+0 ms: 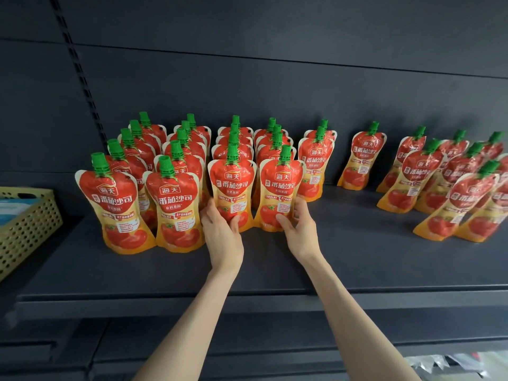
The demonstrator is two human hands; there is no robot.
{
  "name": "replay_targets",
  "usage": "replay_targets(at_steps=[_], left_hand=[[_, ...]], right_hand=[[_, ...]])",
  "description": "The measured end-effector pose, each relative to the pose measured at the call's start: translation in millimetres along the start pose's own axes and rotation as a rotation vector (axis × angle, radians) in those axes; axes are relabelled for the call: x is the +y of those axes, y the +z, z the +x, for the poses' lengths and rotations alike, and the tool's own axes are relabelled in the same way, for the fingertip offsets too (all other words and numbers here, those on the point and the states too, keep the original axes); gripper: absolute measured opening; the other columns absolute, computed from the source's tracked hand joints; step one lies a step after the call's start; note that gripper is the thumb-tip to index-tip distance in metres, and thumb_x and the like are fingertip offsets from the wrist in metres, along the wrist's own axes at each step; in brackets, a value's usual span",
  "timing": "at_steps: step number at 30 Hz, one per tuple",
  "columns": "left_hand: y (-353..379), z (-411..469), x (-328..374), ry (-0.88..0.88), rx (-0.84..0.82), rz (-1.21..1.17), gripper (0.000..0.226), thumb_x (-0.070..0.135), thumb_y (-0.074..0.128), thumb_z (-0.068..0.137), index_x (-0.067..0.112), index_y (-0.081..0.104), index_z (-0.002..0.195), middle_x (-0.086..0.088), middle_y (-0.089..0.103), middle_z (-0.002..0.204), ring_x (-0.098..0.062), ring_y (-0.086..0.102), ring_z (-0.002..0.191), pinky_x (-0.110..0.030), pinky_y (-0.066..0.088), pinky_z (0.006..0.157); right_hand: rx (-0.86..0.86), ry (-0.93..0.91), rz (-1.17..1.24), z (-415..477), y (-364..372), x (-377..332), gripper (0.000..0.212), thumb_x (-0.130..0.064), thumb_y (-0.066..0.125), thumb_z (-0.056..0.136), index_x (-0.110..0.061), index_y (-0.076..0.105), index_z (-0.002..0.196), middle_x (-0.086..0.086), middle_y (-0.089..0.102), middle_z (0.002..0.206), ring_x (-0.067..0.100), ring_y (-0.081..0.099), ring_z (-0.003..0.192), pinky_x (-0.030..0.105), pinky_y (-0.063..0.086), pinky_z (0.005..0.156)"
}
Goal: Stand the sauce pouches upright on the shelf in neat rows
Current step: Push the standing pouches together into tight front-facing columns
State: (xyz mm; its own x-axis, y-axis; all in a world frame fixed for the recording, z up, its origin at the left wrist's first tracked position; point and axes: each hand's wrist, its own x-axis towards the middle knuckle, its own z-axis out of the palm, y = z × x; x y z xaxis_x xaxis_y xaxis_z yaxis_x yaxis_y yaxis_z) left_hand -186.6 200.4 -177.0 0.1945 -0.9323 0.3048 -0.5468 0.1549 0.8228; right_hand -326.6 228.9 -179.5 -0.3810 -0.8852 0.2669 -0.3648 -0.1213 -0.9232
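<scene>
Red and yellow tomato sauce pouches with green caps stand on a dark shelf (357, 259). Several rows run front to back on the left. My left hand (221, 232) grips the lower part of the front pouch (232, 182) of the third row. My right hand (298, 229) grips the lower part of the front pouch (283, 185) of the fourth row. Both pouches stand upright, side by side. A short fifth row (316, 160) stands behind to the right. One pouch (361, 158) stands alone. A looser cluster of leaning pouches (450, 185) fills the right end.
A yellow perforated basket (24, 224) sits at the shelf's left end. Bare shelf surface lies in front of the rows and between the fifth row and the right cluster. The shelf's front lip (247, 303) runs below my forearms. A slotted upright (82, 78) is on the back panel.
</scene>
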Motion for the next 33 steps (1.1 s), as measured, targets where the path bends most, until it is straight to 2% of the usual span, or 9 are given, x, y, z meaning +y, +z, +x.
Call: replay_targets(at_steps=[3,8,12,16,18,22,26,30,33], left_hand=[[-1,-2,1,-0.006,-0.005,0.002,0.065,0.021,0.059,0.089,0.005,0.025,0.142,-0.019,0.035,0.143,-0.031,0.034,0.135,-0.038,0.036,0.105],[-10,-14,5,0.02,-0.023,-0.032,0.072,0.022,0.06,0.089,0.004,0.018,0.145,-0.017,0.028,0.147,-0.029,0.029,0.138,-0.039,0.035,0.106],[-10,-30,4,0.109,0.0,-0.112,0.054,0.021,0.061,0.088,0.007,0.038,0.134,-0.014,0.041,0.136,-0.027,0.044,0.126,-0.039,0.044,0.099],[8,-42,15,0.226,-0.035,-0.191,0.024,0.016,0.062,0.087,0.009,0.057,0.11,-0.007,0.054,0.115,-0.022,0.054,0.108,-0.037,0.053,0.087],[22,-46,29,0.25,-0.107,-0.245,0.02,0.015,0.06,0.088,0.01,0.058,0.108,-0.003,0.056,0.109,-0.019,0.057,0.101,-0.033,0.054,0.082],[57,-51,63,0.298,-0.199,-0.327,0.023,0.014,0.058,0.09,0.01,0.056,0.112,0.005,0.055,0.106,-0.015,0.058,0.101,-0.03,0.053,0.083],[107,-43,93,0.299,-0.203,-0.379,0.04,0.015,0.057,0.091,0.008,0.047,0.128,0.004,0.051,0.123,-0.014,0.051,0.117,-0.028,0.046,0.097],[147,-30,112,0.188,-0.125,-0.342,0.061,0.022,0.057,0.091,0.007,0.027,0.143,-0.006,0.036,0.146,-0.016,0.035,0.135,-0.02,0.029,0.107],[173,-17,124,0.139,-0.047,-0.309,0.073,0.024,0.056,0.092,0.008,0.012,0.148,-0.011,0.021,0.154,-0.021,0.019,0.143,-0.034,0.023,0.115]], right_hand=[[0.005,0.011,-0.004,-1,0,-2,0.042,-0.016,0.057,0.092,-0.018,0.04,0.131,-0.008,0.054,0.123,0.004,0.051,0.11,0.023,0.045,0.093],[0.071,0.013,-0.058,-7,-2,-3,0.045,-0.018,0.058,0.092,-0.018,0.041,0.133,-0.009,0.053,0.123,0.004,0.051,0.11,0.022,0.044,0.093],[0.181,-0.014,-0.161,-16,-16,2,0.033,-0.02,0.057,0.092,-0.014,0.05,0.124,-0.001,0.057,0.122,0.011,0.054,0.11,0.027,0.045,0.093],[0.265,-0.014,-0.173,-17,-43,4,0.015,-0.017,0.055,0.093,-0.015,0.06,0.107,0.0,0.063,0.109,0.011,0.057,0.099,0.017,0.043,0.082],[0.302,-0.021,-0.166,-10,-59,4,0.009,-0.016,0.054,0.094,-0.018,0.061,0.1,-0.002,0.064,0.103,0.01,0.058,0.095,0.011,0.042,0.077],[0.332,-0.031,-0.17,14,-90,9,0.009,-0.017,0.054,0.094,-0.018,0.062,0.098,-0.004,0.064,0.097,0.008,0.058,0.09,0.005,0.041,0.072],[0.282,-0.053,-0.169,52,-116,20,0.012,-0.019,0.054,0.094,-0.014,0.063,0.1,-0.004,0.064,0.094,0.002,0.058,0.084,0.001,0.04,0.068],[0.177,-0.042,-0.141,88,-132,31,0.019,-0.021,0.054,0.094,-0.011,0.061,0.108,-0.003,0.064,0.099,-0.005,0.056,0.084,-0.001,0.04,0.067],[0.082,-0.046,-0.098,121,-140,41,0.028,-0.022,0.054,0.094,-0.008,0.056,0.119,0.004,0.062,0.114,-0.001,0.057,0.092,0.0,0.041,0.073]])
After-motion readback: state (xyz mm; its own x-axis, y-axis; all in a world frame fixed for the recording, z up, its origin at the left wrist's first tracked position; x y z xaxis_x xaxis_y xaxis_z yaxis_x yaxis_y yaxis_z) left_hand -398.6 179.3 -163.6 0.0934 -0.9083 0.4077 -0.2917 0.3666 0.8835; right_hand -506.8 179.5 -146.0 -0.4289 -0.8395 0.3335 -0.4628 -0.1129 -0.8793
